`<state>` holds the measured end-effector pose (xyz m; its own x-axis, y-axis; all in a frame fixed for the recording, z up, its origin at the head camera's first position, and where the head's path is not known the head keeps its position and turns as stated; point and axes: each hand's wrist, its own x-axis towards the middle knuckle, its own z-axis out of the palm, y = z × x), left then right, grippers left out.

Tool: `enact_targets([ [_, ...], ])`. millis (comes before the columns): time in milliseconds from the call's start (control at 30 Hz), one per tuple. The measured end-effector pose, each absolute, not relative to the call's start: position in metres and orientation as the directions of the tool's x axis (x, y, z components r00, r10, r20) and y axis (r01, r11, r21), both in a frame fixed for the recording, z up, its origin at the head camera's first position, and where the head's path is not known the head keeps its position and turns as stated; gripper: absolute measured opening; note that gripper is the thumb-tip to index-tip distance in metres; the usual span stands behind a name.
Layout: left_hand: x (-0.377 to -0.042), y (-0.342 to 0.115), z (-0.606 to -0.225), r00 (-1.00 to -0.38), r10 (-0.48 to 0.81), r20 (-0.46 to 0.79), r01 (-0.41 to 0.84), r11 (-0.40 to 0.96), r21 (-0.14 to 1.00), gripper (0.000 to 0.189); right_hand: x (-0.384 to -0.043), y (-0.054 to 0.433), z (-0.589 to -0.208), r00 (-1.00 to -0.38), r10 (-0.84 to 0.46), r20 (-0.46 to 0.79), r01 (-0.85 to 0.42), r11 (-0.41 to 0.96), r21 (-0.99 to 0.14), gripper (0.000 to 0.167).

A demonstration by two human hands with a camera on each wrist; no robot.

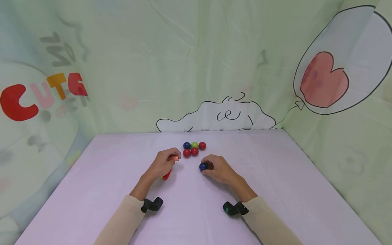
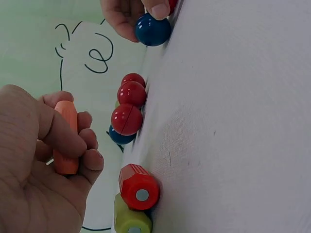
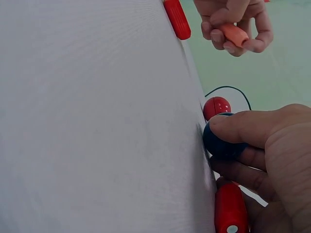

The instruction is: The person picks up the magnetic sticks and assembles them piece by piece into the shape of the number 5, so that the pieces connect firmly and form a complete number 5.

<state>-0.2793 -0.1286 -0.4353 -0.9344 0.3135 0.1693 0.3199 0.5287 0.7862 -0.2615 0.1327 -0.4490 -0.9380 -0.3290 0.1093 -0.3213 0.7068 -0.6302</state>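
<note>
My left hand (image 1: pixel 163 164) holds a small orange barrel-shaped piece (image 2: pixel 65 138) between thumb and fingers, above the table. Below that hand lie a red ridged cylinder (image 2: pixel 140 187) with a grey end dot and a green one (image 2: pixel 131 218) beside it. On the right, my right hand (image 1: pixel 221 169) pinches a glossy blue ball (image 1: pixel 203 167), low at the tabletop. Another red cylinder (image 3: pixel 231 208) is by the right hand's lower fingers, mostly hidden in the head view. Beyond both hands sits a cluster of balls, including a red ball (image 1: pixel 194 151) and a green ball (image 1: pixel 194 145).
In the cluster there is also a second blue ball (image 1: pixel 186 145), with a red ball (image 1: pixel 202 146) at its right end. A pale cloth covers the table (image 1: pixel 196 211). Printed curtains (image 1: pixel 183 61) stand at its back and sides.
</note>
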Motion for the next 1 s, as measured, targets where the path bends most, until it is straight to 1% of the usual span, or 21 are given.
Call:
enact_targets([
  [233, -0.28, -0.123, -0.437, -0.942, 0.296, 0.158, 0.302, 0.544, 0.783, 0.027, -0.263, 0.133, -0.451, -0.936, -0.333, 0.114, -0.328, 0.711, -0.622, 0.038],
  [400, -0.278, -0.116, -0.435, -0.953, 0.279, 0.118, 0.265, 0.574, 0.775, 0.032, -0.262, 0.133, -0.45, -0.934, -0.337, 0.118, -0.334, 0.71, -0.619, 0.038],
  [533, -0.276, -0.11, -0.433, -0.95, 0.295, 0.105, 0.263, 0.571, 0.778, 0.035, -0.262, 0.133, -0.449, -0.932, -0.341, 0.12, -0.338, 0.706, -0.623, 0.037],
  [800, -0.278, -0.101, -0.436, -0.928, 0.351, 0.129, 0.312, 0.537, 0.784, 0.025, -0.262, 0.135, -0.449, -0.923, -0.361, 0.131, -0.36, 0.695, -0.622, 0.036],
  [1000, -0.277, -0.096, -0.437, -0.912, 0.392, 0.121, 0.336, 0.541, 0.771, 0.022, -0.262, 0.136, -0.449, -0.922, -0.364, 0.132, -0.362, 0.692, -0.625, 0.036],
])
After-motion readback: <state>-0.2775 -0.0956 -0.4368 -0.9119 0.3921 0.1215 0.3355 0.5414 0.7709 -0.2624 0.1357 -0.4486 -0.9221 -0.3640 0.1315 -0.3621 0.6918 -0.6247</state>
